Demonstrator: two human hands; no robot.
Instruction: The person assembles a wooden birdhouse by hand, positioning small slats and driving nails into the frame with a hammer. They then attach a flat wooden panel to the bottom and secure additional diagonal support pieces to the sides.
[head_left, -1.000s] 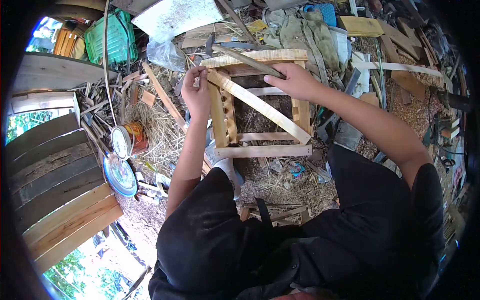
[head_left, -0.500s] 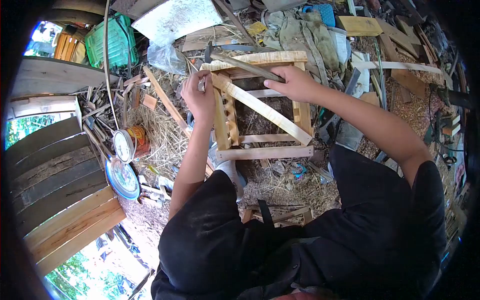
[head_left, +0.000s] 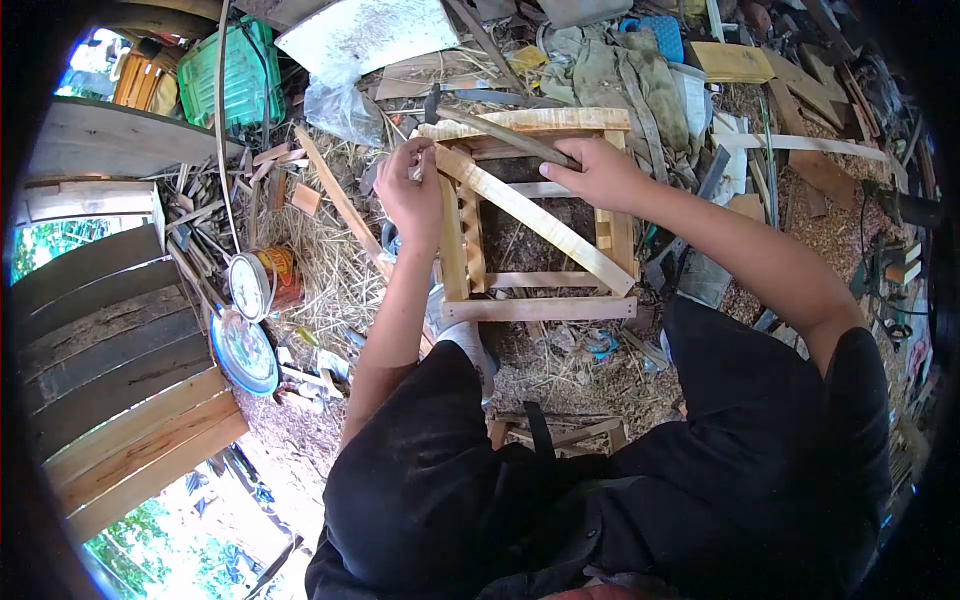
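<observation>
A wooden frame [head_left: 540, 309] of pale slats stands in front of my knees. Across its top a loose-looking diagonal slat [head_left: 535, 222] runs from the upper left corner to the lower right. My left hand [head_left: 408, 195] is at the upper left corner, fingers pinched together by the slat's end; whatever they hold is too small to make out. My right hand [head_left: 605, 177] grips the wooden handle of a hammer [head_left: 512, 137] above the frame's far side. The hammer's dark head points left, beyond my left fingertips.
Straw, shavings and wood scraps cover the ground. A paint can [head_left: 250, 287] and a blue-rimmed round lid [head_left: 243, 352] are on the left, near a plank wall [head_left: 120, 390]. A green crate [head_left: 230, 80] stands farther back. Crumpled cloth [head_left: 625, 90] lies beyond the frame.
The whole view has shifted slightly, so everything appears a little to the right and lower. Both hands keep nearly the same positions and grips at the frame.
</observation>
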